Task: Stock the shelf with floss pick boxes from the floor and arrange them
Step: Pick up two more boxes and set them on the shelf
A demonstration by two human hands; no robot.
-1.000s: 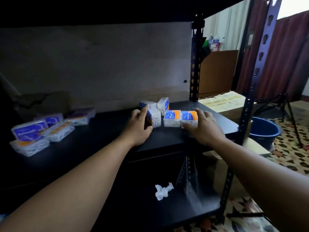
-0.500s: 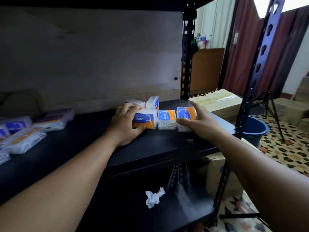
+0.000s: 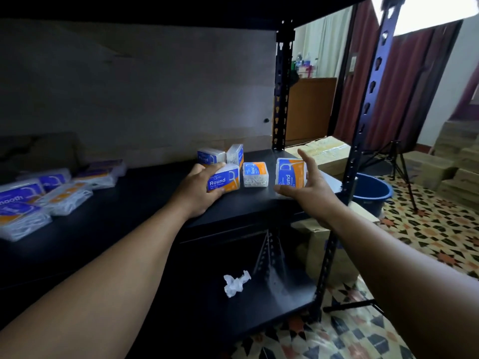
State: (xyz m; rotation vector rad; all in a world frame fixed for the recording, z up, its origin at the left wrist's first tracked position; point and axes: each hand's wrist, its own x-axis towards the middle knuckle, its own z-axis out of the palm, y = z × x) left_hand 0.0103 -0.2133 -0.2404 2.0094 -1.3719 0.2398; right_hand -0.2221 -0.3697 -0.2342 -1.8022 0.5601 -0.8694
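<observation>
Left hand [image 3: 201, 189] clasps box [image 3: 223, 181]; right hand [image 3: 309, 189] splayed.

Flat packs [image 3: 23, 203] cut by left edge, blurred; rear boxes [image 3: 211, 156] partly hidden.

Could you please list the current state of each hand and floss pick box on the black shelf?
Left hand: closed on the left front box, label facing us.
Left front blue-and-orange clear plastic floss pick box: gripped, resting on the black metal shelf.
Middle front box: standing free, untouched.
Right front box: upright, right hand around it.
Right hand: fingers spread open, grip loose.
Two rear boxes: leaning together.
</observation>
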